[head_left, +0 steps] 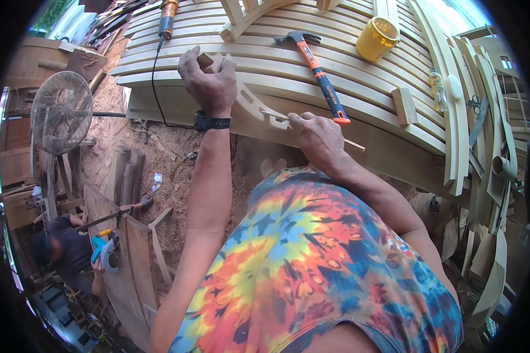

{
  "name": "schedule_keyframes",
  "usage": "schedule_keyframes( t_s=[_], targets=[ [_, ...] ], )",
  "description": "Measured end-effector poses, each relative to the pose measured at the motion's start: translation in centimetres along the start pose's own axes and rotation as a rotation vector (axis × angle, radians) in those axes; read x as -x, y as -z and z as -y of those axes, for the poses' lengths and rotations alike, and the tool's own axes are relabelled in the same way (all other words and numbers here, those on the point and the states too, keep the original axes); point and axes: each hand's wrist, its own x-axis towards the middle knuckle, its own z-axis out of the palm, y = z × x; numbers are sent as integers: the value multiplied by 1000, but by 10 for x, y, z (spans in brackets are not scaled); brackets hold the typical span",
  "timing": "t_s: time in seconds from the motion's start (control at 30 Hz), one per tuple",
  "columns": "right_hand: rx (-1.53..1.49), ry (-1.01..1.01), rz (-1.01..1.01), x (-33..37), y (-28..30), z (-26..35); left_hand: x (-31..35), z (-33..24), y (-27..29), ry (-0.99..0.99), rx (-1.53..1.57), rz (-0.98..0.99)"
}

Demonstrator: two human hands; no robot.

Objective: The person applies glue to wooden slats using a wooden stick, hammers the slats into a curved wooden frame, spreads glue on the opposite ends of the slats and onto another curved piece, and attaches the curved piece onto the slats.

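My left hand [211,85], with a dark watch on its wrist, is closed around the upper end of a pale curved wooden piece [250,106]. Slots are cut into that piece, and its lower end lies by the near edge of the slatted wooden panel [259,66]. Pinched in my right hand [319,138] is a thin wooden stick [354,145]. One end of the stick reaches to a slot in the curved piece; whether it is inside, I cannot tell. An orange and dark claw hammer [324,82] lies on the slats just beyond my right hand.
A yellow tub [377,39], a wood block [404,106], a small bottle [437,88] and a corded orange power tool [168,19] are on the slats. Left stands a fan [62,113]; below it a co-worker [70,253] handles a teal power saw [105,252]. Scissors [476,104] lie right.
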Motion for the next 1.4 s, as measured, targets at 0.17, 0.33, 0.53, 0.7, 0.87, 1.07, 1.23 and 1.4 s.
schedule_keyframes(
  t_s=[0.17, 0.33, 0.53, 0.7, 0.87, 1.07, 1.23, 1.4],
  targets=[
    [-43, -32, -33, 20, 15, -2, 2, 11, 1, 38, -2, 1],
    [-48, -22, -79, 27, 24, -1, 2, 13, 0, 45, -10, -4],
    [-94, -8, -6, 5, 11, 1, 2, 3, -1, 34, 44, 6],
    [-108, -45, -7, 14, 21, -4, 2, 1, 1, -21, 47, -3],
    [-86, -57, -20, 23, 23, -3, 0, 1, -1, 27, 76, 14],
    [-65, -24, -39, 13, 11, -12, -1, -5, -6, 18, 105, 14],
    [-103, -93, -68, 20, 47, -1, 1, 10, -11, -12, 72, -23],
    [-99, -2, -128, -2, 58, 12, 0, -4, -16, -37, 108, -55]
  ],
)
